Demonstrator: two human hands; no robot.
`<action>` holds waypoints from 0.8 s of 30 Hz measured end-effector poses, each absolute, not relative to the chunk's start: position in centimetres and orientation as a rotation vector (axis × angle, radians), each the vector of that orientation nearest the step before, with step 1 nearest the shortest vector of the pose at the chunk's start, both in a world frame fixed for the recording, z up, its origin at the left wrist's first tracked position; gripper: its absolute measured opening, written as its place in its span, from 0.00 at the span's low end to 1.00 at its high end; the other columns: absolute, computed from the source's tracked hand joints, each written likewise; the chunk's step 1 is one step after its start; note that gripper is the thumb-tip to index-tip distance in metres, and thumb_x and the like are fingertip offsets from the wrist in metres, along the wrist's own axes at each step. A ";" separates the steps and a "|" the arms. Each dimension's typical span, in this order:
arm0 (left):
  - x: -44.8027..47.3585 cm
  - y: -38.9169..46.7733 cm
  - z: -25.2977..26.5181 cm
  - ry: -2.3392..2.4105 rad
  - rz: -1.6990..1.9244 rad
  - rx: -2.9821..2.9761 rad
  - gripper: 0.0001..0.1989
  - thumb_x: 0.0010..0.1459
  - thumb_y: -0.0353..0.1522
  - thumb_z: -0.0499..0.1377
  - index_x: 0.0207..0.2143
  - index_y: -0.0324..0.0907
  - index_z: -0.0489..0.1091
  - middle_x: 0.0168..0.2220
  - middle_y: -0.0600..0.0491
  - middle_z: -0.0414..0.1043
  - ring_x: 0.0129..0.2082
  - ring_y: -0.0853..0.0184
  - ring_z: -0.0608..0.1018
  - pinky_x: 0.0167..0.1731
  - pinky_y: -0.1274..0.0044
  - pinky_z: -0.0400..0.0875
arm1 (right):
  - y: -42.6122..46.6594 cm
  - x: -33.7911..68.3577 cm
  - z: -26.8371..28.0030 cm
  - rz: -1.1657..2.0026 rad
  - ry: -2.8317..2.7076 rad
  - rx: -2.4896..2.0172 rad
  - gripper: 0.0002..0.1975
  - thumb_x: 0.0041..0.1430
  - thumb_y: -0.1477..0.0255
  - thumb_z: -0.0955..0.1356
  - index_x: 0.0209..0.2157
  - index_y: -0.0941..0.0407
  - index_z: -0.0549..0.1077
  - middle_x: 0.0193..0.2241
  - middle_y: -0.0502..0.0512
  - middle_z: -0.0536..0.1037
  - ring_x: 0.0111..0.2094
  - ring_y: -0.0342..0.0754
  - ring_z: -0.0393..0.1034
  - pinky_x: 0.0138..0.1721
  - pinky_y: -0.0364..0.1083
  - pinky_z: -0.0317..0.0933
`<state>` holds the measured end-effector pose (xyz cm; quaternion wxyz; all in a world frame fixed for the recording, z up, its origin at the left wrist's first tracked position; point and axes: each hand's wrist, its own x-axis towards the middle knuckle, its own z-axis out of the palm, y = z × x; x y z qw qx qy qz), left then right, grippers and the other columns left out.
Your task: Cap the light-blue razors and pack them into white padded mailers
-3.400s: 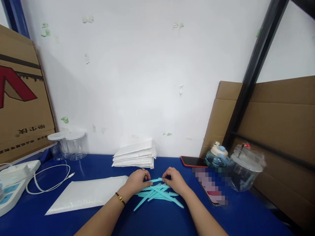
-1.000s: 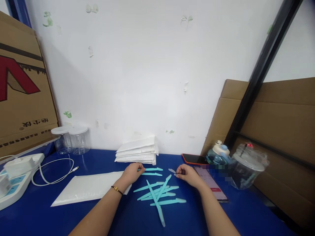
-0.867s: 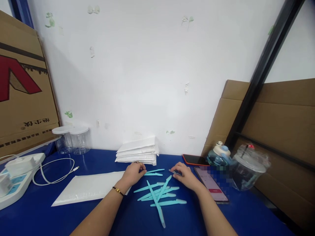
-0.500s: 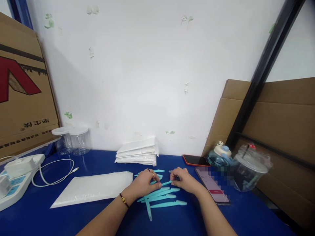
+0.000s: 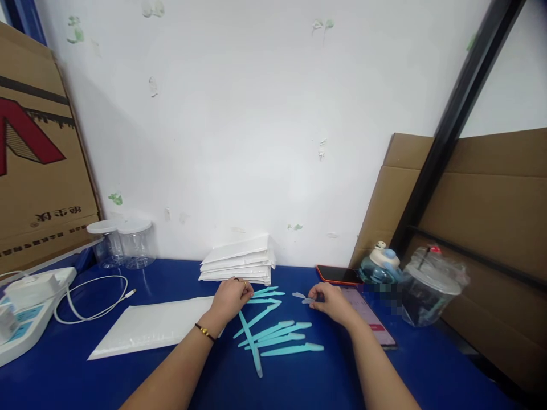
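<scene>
My left hand (image 5: 232, 297) is closed in a pinch at the handle end of a turquoise eyebrow razor (image 5: 267, 294), among a few others lying beside it. Over on the right, my right hand (image 5: 331, 303) pinches a small translucent blade cap (image 5: 306, 300); another clear cap (image 5: 298, 294) lies just left of the fingertips. Nearer me, several turquoise eyebrow razors (image 5: 293, 351) lie loosely across one another on the blue table, with one razor (image 5: 252, 343) slanting over the handle ends. My left wrist and forearm partly cover a flat white padded envelope (image 5: 158, 327).
A stack of white envelopes (image 5: 237, 259) stands against the wall. At left are two clear jars (image 5: 137, 245), a white cable (image 5: 92, 279) and a power strip (image 5: 38, 319). At right lie two phones (image 5: 339, 274), beside a teal bottle (image 5: 378, 267) and a bagged cup (image 5: 431, 290).
My hands have moved apart from over the razors. The left went up and left to the far razors; the right moved slightly right, a cap now at its fingertips.
</scene>
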<state>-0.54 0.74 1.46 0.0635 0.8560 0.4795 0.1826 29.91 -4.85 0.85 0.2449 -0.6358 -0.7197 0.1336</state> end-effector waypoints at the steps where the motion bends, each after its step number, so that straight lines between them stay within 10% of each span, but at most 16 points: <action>1: -0.5 0.6 1.5 1.458 0.569 2.568 0.07 0.54 0.36 0.56 0.32 0.46 0.71 0.32 0.55 0.72 0.36 0.64 0.71 0.34 0.76 0.59 | -4.8 29.8 0.9 0.324 -1.973 -1.725 0.04 0.45 0.73 0.69 0.28 0.54 0.74 0.29 0.50 0.75 0.32 0.47 0.66 0.34 0.44 0.54; 24: 2.2 -0.3 1.4 1.402 0.606 2.337 0.09 0.52 0.38 0.56 0.30 0.44 0.73 0.32 0.54 0.74 0.34 0.66 0.73 0.32 0.78 0.60 | -5.2 28.4 1.6 0.321 -2.117 -1.668 0.12 0.56 0.63 0.65 0.27 0.53 0.77 0.28 0.50 0.75 0.34 0.47 0.66 0.39 0.46 0.50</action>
